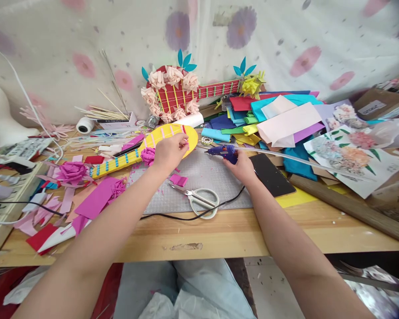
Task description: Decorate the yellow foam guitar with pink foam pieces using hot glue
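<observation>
My left hand [171, 153] is closed in a pinch above the round body of a yellow paper guitar [159, 134]. A trace of pink shows at its fingertips, too small to name. Beside that hand, a magenta paper flower [148, 156] sits on the guitar. Wrapped round a dark blue hot glue gun [222, 153] is my right hand [241, 166]; the nozzle points left toward the guitar. A long clear glue stick [295, 157] trails to the right behind the gun. Scissors [204, 201] and a folded magenta paper scrap [178, 180] lie on the grey cutting mat [166, 201].
A red paper guitar [176, 95] with pale flowers leans at the back. Coloured paper sheets [289, 122] pile up at right, near a black board [272, 175] and a wooden rod [349, 206]. Magenta paper [96, 197] and a power strip [16, 208] lie left. A black cord [173, 218] crosses the front.
</observation>
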Action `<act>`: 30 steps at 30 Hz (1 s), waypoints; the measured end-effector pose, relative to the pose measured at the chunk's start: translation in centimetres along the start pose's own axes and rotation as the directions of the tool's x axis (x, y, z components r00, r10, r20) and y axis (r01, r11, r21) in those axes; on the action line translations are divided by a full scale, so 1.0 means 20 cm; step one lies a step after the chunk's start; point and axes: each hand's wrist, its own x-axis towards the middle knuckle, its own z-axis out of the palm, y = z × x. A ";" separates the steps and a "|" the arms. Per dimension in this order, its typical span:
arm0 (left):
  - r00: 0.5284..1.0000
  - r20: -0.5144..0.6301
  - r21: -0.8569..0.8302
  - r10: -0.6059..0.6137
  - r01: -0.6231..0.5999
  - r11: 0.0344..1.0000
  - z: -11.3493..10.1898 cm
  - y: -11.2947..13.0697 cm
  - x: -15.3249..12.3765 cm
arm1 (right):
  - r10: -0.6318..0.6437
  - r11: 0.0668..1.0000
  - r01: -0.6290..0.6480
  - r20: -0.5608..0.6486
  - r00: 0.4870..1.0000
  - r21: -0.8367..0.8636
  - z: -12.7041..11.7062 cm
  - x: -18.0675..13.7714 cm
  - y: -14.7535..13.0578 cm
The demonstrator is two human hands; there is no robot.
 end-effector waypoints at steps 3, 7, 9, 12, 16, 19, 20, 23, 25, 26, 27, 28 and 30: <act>0.993 0.074 -0.281 -0.087 0.105 0.954 0.06 0.04 -0.10 | 0.008 1.000 -0.007 0.010 1.000 -0.007 0.00 0.00 -0.01; 0.962 0.231 -0.426 -0.142 0.232 0.875 0.22 0.07 -0.24 | 0.000 1.000 0.000 0.021 1.000 -0.018 0.00 -0.01 -0.01; 0.948 0.250 -0.434 -0.197 0.292 0.852 0.29 0.06 -0.27 | -0.009 0.999 0.010 0.028 1.000 -0.033 0.00 -0.01 -0.02; 0.938 0.222 -0.445 -0.265 0.339 0.829 0.36 0.02 -0.27 | 0.006 0.997 -0.002 0.057 0.998 -0.074 -0.01 -0.01 -0.03; 0.944 0.189 -0.446 -0.270 0.327 0.833 0.37 -0.03 -0.27 | 0.044 0.995 -0.034 0.107 0.993 -0.095 -0.02 -0.02 -0.05; 0.943 0.146 -0.430 -0.300 0.334 0.839 0.36 -0.05 -0.29 | 0.057 0.995 -0.047 0.109 0.992 -0.090 -0.02 -0.03 -0.06; 0.940 0.134 -0.422 -0.314 0.341 0.840 0.36 -0.05 -0.29 | 0.056 0.995 -0.047 0.100 0.993 -0.086 -0.02 -0.03 -0.06; 0.939 0.120 -0.419 -0.322 0.342 0.841 0.36 -0.06 -0.30 | 0.046 0.998 -0.043 0.069 0.997 -0.044 -0.03 -0.04 -0.07; 0.943 0.121 -0.431 -0.309 0.330 0.840 0.37 -0.06 -0.30 | 0.054 0.999 -0.055 0.052 0.997 0.002 -0.04 -0.03 -0.08; 0.944 0.122 -0.439 -0.306 0.328 0.837 0.37 -0.06 -0.30 | 0.068 0.997 -0.069 0.051 0.996 0.027 -0.04 -0.03 -0.08; 0.944 0.125 -0.446 -0.305 0.328 0.833 0.37 -0.06 -0.30 | 0.087 0.995 -0.090 0.057 0.995 0.051 -0.05 -0.03 -0.08; 0.944 0.130 -0.449 -0.304 0.329 0.831 0.37 -0.07 -0.31 | 0.109 0.991 -0.114 0.069 0.992 0.072 -0.06 -0.03 -0.09; 0.948 0.128 -0.429 -0.290 0.317 0.846 0.36 -0.06 -0.31 | 0.147 0.983 -0.157 0.097 0.984 0.100 -0.06 -0.02 -0.09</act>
